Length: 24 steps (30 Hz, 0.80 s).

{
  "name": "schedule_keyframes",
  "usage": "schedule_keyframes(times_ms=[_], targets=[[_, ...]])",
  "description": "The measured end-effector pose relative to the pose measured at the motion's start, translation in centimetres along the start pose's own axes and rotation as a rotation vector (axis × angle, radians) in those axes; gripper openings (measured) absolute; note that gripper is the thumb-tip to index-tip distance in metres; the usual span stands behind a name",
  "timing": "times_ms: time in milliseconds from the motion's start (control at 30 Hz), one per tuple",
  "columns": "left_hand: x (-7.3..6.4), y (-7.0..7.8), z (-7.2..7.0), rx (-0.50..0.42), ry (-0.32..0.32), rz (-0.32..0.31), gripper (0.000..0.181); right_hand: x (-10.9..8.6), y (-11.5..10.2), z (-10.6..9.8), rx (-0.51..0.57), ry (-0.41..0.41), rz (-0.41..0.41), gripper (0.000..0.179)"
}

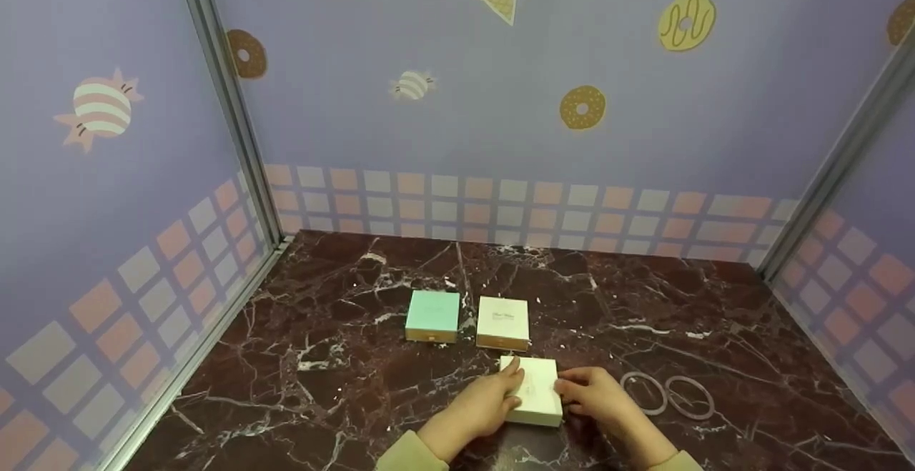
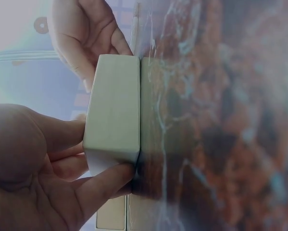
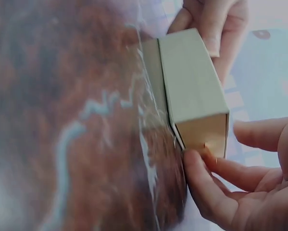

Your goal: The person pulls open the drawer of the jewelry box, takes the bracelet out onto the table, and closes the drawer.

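A small cream drawer box [image 1: 536,403] lies flat on the dark marble table in front of me. My left hand [image 1: 482,403] grips its left side, with fingers over the top and the thumb against the near side. At the right end, the fingertips of my right hand [image 1: 593,392] are at a small orange-tinted tab [image 3: 208,147] on the tan drawer face [image 3: 194,134]. One digit of that hand is at the bottom edge by the table. In the right wrist view the drawer looks closed.
Behind the held box stand a mint-green box [image 1: 433,311] and another cream box [image 1: 503,317] with dark lettering. Two pale rings [image 1: 713,403] lie right of my right hand. Patterned walls [image 1: 500,128] enclose the table at the back and both sides.
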<state>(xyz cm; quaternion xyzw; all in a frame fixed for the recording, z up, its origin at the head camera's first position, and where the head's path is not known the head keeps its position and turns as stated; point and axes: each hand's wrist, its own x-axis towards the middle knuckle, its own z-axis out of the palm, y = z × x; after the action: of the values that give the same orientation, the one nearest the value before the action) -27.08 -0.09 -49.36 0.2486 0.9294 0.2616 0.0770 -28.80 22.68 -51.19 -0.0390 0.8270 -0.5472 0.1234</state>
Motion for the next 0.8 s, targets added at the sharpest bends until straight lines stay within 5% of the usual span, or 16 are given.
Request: schedule_keyframes(times_ms=[367,800], targets=[[0.1,-0.1,0.0,0.0,0.012,0.007,0.054,0.8,1.2,-1.9,0.214,-0.087,0.049,0.041],[0.2,0.0,0.1,0.004,-0.004,-0.014,0.055,0.8,1.6,-1.6,0.239,-0.057,0.037,0.034]])
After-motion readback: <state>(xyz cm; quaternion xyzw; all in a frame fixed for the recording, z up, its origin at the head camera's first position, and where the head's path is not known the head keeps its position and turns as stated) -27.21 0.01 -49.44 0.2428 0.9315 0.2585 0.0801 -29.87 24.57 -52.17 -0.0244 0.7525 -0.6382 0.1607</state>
